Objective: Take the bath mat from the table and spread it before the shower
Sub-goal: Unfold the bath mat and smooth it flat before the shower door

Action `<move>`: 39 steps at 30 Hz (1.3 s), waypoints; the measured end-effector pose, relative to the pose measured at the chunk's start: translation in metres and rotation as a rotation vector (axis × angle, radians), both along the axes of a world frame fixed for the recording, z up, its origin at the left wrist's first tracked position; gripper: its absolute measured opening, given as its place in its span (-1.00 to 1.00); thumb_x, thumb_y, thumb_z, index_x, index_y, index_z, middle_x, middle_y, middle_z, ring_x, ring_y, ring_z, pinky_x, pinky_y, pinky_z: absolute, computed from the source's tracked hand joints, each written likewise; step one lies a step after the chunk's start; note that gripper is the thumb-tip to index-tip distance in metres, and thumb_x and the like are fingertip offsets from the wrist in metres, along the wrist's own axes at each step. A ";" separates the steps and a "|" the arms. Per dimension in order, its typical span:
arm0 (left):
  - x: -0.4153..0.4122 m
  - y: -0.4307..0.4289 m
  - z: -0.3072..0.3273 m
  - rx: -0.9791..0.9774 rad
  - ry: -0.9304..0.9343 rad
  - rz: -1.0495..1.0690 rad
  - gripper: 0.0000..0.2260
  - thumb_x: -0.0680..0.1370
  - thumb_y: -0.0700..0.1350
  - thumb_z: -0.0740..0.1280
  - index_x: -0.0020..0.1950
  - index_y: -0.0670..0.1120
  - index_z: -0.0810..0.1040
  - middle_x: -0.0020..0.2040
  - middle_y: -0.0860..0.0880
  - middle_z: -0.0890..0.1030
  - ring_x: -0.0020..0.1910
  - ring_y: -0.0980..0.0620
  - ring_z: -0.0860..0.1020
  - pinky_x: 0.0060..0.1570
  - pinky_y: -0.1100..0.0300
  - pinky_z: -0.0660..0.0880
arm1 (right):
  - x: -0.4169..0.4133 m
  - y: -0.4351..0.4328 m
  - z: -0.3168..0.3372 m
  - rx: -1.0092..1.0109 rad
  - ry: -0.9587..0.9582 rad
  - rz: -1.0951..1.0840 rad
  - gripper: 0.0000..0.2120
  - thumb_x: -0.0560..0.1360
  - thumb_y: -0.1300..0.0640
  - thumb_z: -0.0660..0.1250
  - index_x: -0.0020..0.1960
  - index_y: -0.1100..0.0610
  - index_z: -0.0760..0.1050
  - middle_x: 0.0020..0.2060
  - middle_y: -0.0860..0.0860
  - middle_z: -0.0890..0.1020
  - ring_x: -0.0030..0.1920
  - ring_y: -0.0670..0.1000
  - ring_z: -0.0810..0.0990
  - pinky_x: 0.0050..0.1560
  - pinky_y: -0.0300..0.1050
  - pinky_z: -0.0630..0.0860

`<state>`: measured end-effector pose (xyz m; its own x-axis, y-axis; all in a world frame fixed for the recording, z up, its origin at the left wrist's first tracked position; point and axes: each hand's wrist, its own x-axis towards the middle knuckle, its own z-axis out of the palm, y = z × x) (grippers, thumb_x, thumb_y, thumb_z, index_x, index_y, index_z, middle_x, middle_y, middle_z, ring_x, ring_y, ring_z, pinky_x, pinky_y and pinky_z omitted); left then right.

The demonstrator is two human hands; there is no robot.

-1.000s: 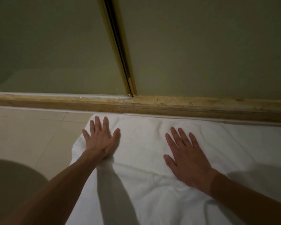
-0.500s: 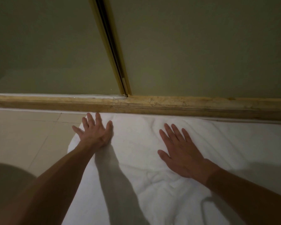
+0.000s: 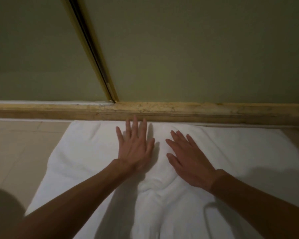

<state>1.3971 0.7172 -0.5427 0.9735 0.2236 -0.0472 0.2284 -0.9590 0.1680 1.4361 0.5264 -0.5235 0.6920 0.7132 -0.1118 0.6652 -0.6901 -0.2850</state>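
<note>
The white bath mat [image 3: 240, 152] lies flat on the tiled floor, its far edge against the shower's stone threshold [image 3: 179, 110]. My left hand [image 3: 135, 145] lies flat on the mat near its middle, fingers straight and spread, fingertips close to the threshold. My right hand [image 3: 188, 159] rests flat on the mat just to the right of it, fingers straight. A bunched wrinkle [image 3: 155, 185] runs in the cloth below and between the two hands.
Frosted shower doors [image 3: 197, 49] with a brass-coloured frame strip [image 3: 93, 54] rise behind the threshold. Beige floor tiles [image 3: 21, 149] lie left of the mat. A dark rounded shape [image 3: 2, 209] sits at the lower left.
My left hand has slid right from the mat's left corner toward its middle, close to my right hand. The view has shifted left, showing more of the mat's left edge.
</note>
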 end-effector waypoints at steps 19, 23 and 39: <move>0.062 -0.154 0.001 0.023 0.027 -0.485 -0.29 0.51 0.34 -0.06 0.57 0.02 -0.09 0.58 -0.03 -0.14 0.53 -0.13 -0.23 0.41 -0.29 -0.25 | 0.059 -0.160 -0.025 -0.240 -0.063 -0.721 -0.44 0.61 -0.10 -0.10 0.54 0.10 -0.05 0.54 0.14 -0.05 0.53 0.16 -0.08 0.48 0.10 -0.14; 0.071 -0.180 0.000 0.039 0.080 -0.539 -0.30 0.53 0.35 -0.06 0.57 0.05 -0.14 0.58 -0.04 -0.17 0.53 -0.13 -0.26 0.40 -0.30 -0.27 | 0.061 -0.177 -0.027 -0.236 -0.001 -0.730 -0.42 0.61 -0.11 -0.12 0.55 0.07 -0.16 0.54 0.13 -0.14 0.53 0.15 -0.15 0.49 0.09 -0.17; 0.093 -0.214 -0.008 0.051 0.157 -0.513 -0.35 0.54 0.34 -0.13 0.54 0.14 -0.26 0.56 -0.03 -0.26 0.50 -0.17 -0.33 0.38 -0.34 -0.27 | 0.086 -0.198 -0.040 -0.227 0.044 -0.717 -0.36 0.55 -0.23 -0.25 0.53 0.02 -0.30 0.53 0.05 -0.26 0.51 0.09 -0.29 0.45 0.09 -0.31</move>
<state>1.4897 0.5033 -0.5510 0.9405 -0.2730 -0.2022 -0.2530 -0.9601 0.1195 1.5222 0.3288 -0.5632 0.9696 0.0458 -0.2405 0.0222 -0.9947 -0.1001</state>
